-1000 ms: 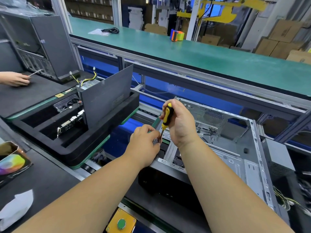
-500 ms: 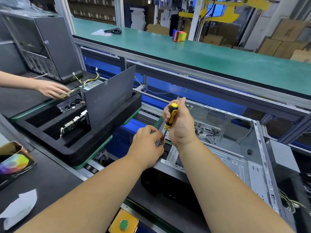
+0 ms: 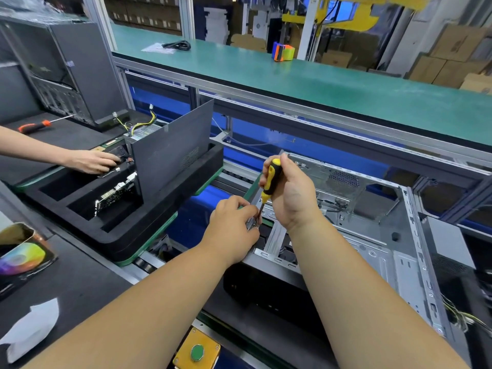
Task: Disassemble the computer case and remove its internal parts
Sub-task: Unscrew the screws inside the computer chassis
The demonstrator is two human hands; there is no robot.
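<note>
In the head view the right hand (image 3: 290, 195) grips a yellow-and-black screwdriver (image 3: 270, 182) upright while the left hand (image 3: 234, 225) pinches at its tip — likely steadying a screw — at the near-left corner of the open computer case (image 3: 372, 235), lying on a conveyor line below a green table (image 3: 346, 83) in a warehouse stacked with cartons.

Grey metal computer case (image 3: 372, 235) lying on side, open, interior mostly bare.

Bare matt grey sheet metal is seen on the computer case (image 3: 372, 235); glossy yellow-black plastic on the screwdriver (image 3: 271, 179); matt black foam on the tray (image 3: 170, 217), centre left.
</note>
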